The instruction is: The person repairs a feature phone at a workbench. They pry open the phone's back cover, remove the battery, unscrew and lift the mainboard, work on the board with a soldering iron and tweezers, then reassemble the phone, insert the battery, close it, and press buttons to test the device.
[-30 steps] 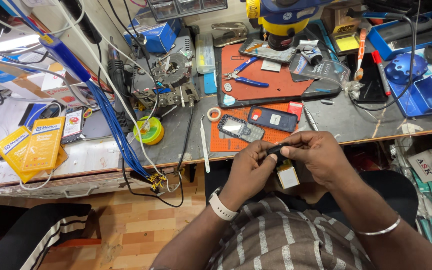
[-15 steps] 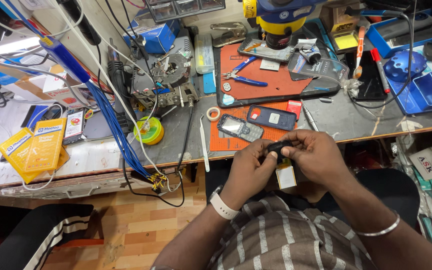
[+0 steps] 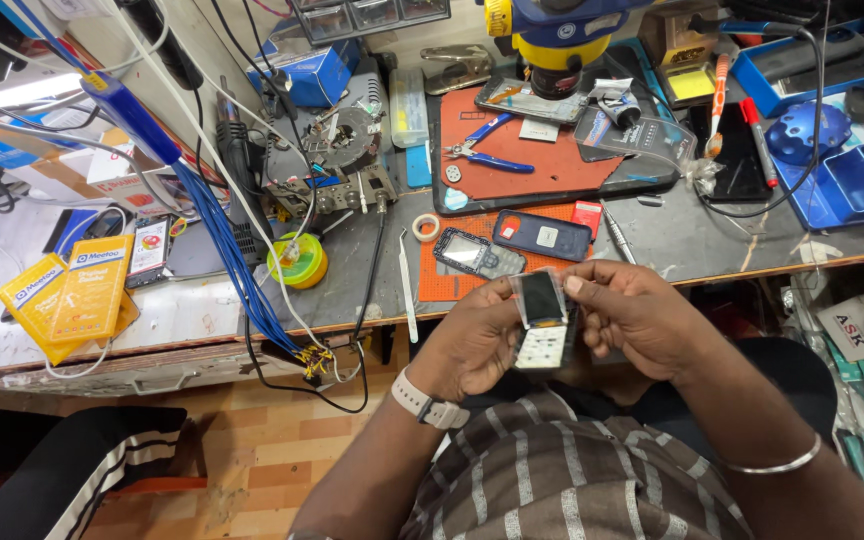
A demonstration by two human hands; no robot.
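The table runs wide ahead of both hands, its front edge just beyond the knuckles and crowded right up to that edge; the only open room lies on the near side, over the lap and the striped shirt, so any turning of the work is best kept there, low and close to the body. Just past the grip, on an orange mat, lie a dark blue phone and a stripped phone body; a loose swing forward would brush them, and a dropped part would fall between the knees and the table edge. The left hand and the right hand meet on a small keypad phone, held upright between them, dark screen above, pale keypad below. The left grip is closed around the phone's left side and back; the right grip pinches the upper right edge, thumb tip on the screen corner, though how firmly it presses is hard to judge from this angle. Steady support from the left, with only light fingertip pressure from the right, suits such a thin panel; a white pry stick lies left of the grip, within easy reach.
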